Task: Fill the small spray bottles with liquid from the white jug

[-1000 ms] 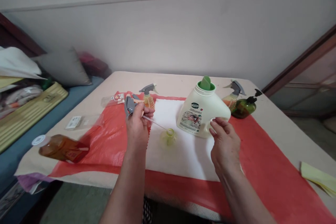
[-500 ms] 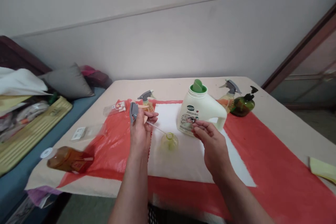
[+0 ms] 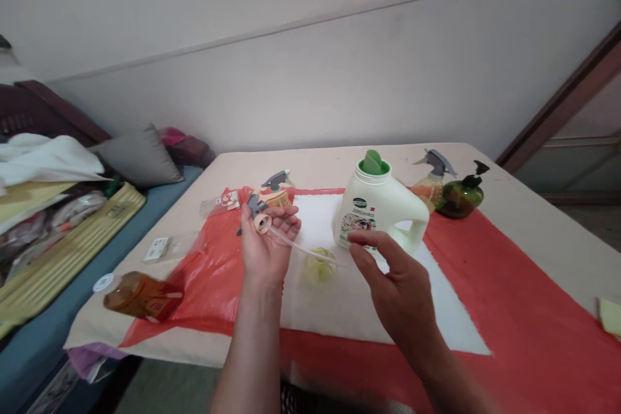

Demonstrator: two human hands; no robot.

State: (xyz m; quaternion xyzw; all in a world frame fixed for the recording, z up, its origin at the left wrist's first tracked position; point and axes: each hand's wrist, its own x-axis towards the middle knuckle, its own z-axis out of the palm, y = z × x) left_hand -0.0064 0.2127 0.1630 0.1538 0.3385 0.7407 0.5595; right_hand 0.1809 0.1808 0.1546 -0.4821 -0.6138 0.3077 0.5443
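Palm up, my left hand [image 3: 266, 249] holds a grey trigger spray head [image 3: 253, 205]; its peach-coloured collar [image 3: 262, 224] faces me. From the collar a thin clear dip tube [image 3: 305, 250] slants down to the right, passing in front of a small yellow-green bottle [image 3: 320, 266] with no top on it. My right hand [image 3: 395, 284] hovers right of the tube's tip, thumb and forefinger apart, with nothing visible between them. Behind it stands a cream detergent jug [image 3: 388, 207] with a green spout in its mouth.
Two more spray bottles, one at left [image 3: 276, 191] and one at right [image 3: 429, 184], stand on the table beside a dark green pump bottle [image 3: 458, 197]. An amber bottle [image 3: 138, 294] lies at the left edge. Red sheeting [image 3: 218, 284] surrounds a white sheet [image 3: 436, 310].
My left hand has turned palm up, so the collar faces me and the tube has swung to the right across the bottle. My right hand has lowered slightly, with thumb and forefinger opened.
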